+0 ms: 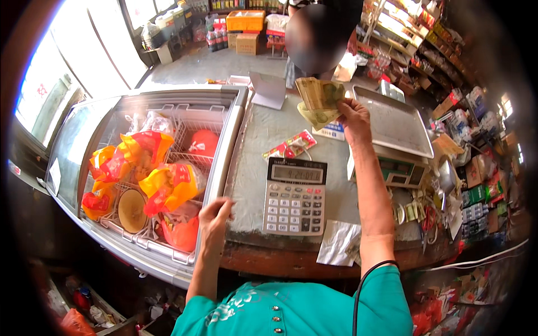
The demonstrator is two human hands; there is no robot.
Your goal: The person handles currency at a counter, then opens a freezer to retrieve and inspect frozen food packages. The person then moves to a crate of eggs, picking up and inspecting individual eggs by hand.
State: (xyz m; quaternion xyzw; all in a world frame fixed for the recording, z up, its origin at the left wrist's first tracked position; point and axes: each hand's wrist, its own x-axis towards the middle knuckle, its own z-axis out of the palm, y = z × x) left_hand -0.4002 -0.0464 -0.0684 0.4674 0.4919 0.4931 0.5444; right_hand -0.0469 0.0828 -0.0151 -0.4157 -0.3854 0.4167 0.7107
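Your left hand point(216, 217) hangs half curled by the near end of the desk's point(246, 190) left edge; whether its fingertips press together, you cannot tell. Your right arm stretches forward, past the calculator point(294, 196), and your right hand point(354, 116) pinches the notes point(320, 96) near the desk's far edge. They point leftward, long axes roughly crosswise, overlapping and partly hidden. Beyond, a person point(318, 45) is blurred and cut off.
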